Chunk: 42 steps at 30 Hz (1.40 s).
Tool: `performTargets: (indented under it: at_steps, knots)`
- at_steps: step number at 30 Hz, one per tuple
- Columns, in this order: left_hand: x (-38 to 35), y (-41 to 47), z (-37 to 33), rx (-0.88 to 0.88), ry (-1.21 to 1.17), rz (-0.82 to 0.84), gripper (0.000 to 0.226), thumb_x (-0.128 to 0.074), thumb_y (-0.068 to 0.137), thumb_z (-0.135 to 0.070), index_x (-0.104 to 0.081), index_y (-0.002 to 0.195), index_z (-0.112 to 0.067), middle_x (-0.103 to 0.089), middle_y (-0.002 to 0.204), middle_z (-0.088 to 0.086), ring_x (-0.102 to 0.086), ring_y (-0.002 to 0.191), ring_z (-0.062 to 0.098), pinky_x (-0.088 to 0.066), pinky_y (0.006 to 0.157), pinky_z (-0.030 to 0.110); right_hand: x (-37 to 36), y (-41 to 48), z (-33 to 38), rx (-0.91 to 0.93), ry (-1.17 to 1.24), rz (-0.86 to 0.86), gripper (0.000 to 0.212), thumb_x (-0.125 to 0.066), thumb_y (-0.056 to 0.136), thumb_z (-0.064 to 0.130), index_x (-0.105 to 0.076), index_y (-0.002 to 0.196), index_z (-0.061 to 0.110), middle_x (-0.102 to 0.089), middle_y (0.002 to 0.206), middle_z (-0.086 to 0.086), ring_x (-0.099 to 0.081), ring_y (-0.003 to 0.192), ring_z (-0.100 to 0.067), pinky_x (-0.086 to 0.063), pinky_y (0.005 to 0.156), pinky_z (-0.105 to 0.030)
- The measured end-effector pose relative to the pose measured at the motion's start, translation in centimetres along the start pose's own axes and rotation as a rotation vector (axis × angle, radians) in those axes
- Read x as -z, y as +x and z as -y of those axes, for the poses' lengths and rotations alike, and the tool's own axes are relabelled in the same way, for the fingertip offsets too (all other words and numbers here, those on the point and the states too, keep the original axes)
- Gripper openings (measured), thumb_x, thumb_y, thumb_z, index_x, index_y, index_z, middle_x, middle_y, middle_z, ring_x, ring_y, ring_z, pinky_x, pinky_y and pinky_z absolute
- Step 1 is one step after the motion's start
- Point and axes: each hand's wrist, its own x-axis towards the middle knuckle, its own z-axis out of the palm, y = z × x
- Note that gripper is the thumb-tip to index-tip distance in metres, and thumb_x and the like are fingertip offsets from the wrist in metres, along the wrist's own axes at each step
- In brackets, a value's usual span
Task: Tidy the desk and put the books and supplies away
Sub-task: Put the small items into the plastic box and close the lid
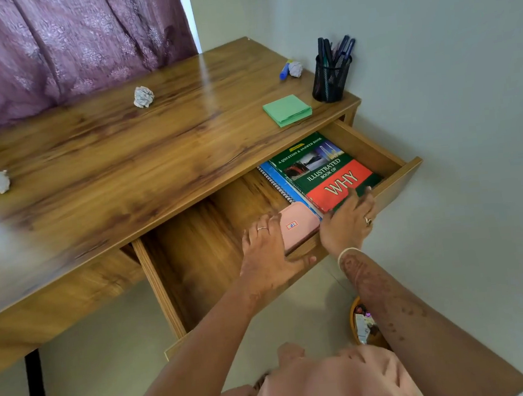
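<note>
The pink pouch (pixel 299 226) lies along the open drawer's (pixel 195 252) front edge, just beside the stacked books (pixel 325 172), apparently being seated snug. The left hand (pixel 266 248) rests flat-fingered on its end. The right hand (pixel 347 221), fingers spread, presses the books. Crumpled papers (pixel 143 96) litter the surface (pixel 120 141).

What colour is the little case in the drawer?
The case is pink, with a tiny label on top. The head view shows it.

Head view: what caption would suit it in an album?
Left hand on a pink case, right hand on the books, inside the open desk drawer.
</note>
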Motion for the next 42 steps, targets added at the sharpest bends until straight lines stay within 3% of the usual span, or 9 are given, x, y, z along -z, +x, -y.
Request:
performTargets:
  at_steps: [3,6,11,15,18,22,29,33,42]
  knots:
    - [-0.3,-0.5,-0.3,-0.091,0.187,-0.041,0.101,-0.058,0.079,-0.069,-0.014,0.152,-0.015,-0.020,0.157,0.007,-0.014,0.146,0.027,-0.001,0.119,0.055,-0.3,-1.7,0.7,-0.189,0.255,0.017,0.075,-0.057,0.092,0.010,-0.012,0.152,0.009,0.006,0.160,-0.015,0.003,0.148,-0.033,-0.018,0.117,-0.045]
    - [0.0,-0.8,-0.7,-0.162,0.336,-0.111,0.102,-0.054,0.082,-0.069,-0.012,0.153,-0.010,-0.016,0.160,0.009,-0.011,0.148,0.029,0.010,0.115,0.058,-0.1,-3.1,2.4,-0.290,0.430,0.114,0.079,-0.050,0.095,0.001,0.002,0.153,0.012,0.015,0.160,-0.012,-0.001,0.148,-0.029,-0.035,0.110,-0.037]
    - [0.8,-0.5,-1.0,-0.195,0.441,-0.107,0.100,-0.050,0.086,-0.066,-0.007,0.155,-0.007,-0.008,0.162,0.013,-0.004,0.150,0.033,0.017,0.112,0.057,-0.3,-3.4,3.3,-0.380,0.492,0.180,0.084,-0.053,0.094,0.000,0.004,0.154,0.018,0.006,0.161,-0.008,-0.020,0.145,-0.025,-0.052,0.089,-0.034]
    - [1.1,0.6,-0.4,-0.176,0.498,-0.132,0.095,-0.052,0.087,-0.064,-0.013,0.154,-0.009,-0.015,0.162,0.014,-0.009,0.149,0.035,0.020,0.109,0.055,-0.4,-3.0,4.1,-0.357,0.508,0.223,0.089,-0.058,0.094,0.009,0.007,0.153,0.022,-0.018,0.158,-0.007,-0.047,0.128,-0.020,-0.052,0.075,-0.029]
    - [1.6,1.5,0.3,-0.153,0.528,-0.125,0.093,-0.054,0.089,-0.059,-0.012,0.154,-0.008,-0.014,0.161,0.016,-0.009,0.149,0.036,0.017,0.110,0.055,-0.7,-2.5,4.9,-0.331,0.514,0.272,0.093,-0.060,0.094,0.016,0.012,0.153,0.018,-0.027,0.155,-0.008,-0.049,0.115,-0.014,-0.049,0.082,-0.031]
    - [2.9,3.2,1.1,-0.111,0.554,-0.129,0.093,-0.055,0.091,-0.056,-0.008,0.155,-0.008,-0.009,0.163,0.015,-0.006,0.150,0.036,0.012,0.113,0.056,-1.5,-1.6,6.6,-0.307,0.473,0.319,0.091,-0.059,0.094,0.016,0.011,0.153,0.012,-0.034,0.148,-0.011,-0.048,0.125,-0.020,-0.047,0.096,-0.036]
    - [4.7,6.1,4.4,-0.028,0.548,-0.158,0.097,-0.059,0.086,-0.058,-0.012,0.153,-0.007,-0.014,0.160,0.015,-0.014,0.147,0.033,-0.001,0.120,0.056,-4.4,1.3,10.0,-0.292,0.454,0.371,0.093,-0.058,0.094,0.013,0.015,0.151,0.009,-0.020,0.157,-0.011,-0.036,0.138,-0.027,-0.036,0.109,-0.041]
    - [6.0,8.1,5.9,0.012,0.519,-0.173,0.103,-0.065,0.083,-0.054,-0.008,0.154,-0.006,-0.014,0.159,0.015,-0.014,0.147,0.032,-0.007,0.121,0.053,-6.2,3.1,12.1,-0.303,0.444,0.372,0.088,-0.052,0.097,0.017,0.017,0.149,0.001,-0.001,0.161,-0.016,-0.014,0.148,-0.028,-0.023,0.115,-0.037]
    - [8.3,12.0,7.9,0.091,0.485,-0.103,0.099,-0.068,0.085,-0.048,-0.008,0.156,-0.013,-0.012,0.162,0.011,-0.013,0.148,0.031,-0.018,0.120,0.048,-9.6,5.3,15.9,-0.321,0.472,0.421,0.121,-0.069,0.084,0.045,0.025,0.146,0.001,0.003,0.160,-0.020,-0.006,0.149,-0.028,-0.021,0.117,-0.040]
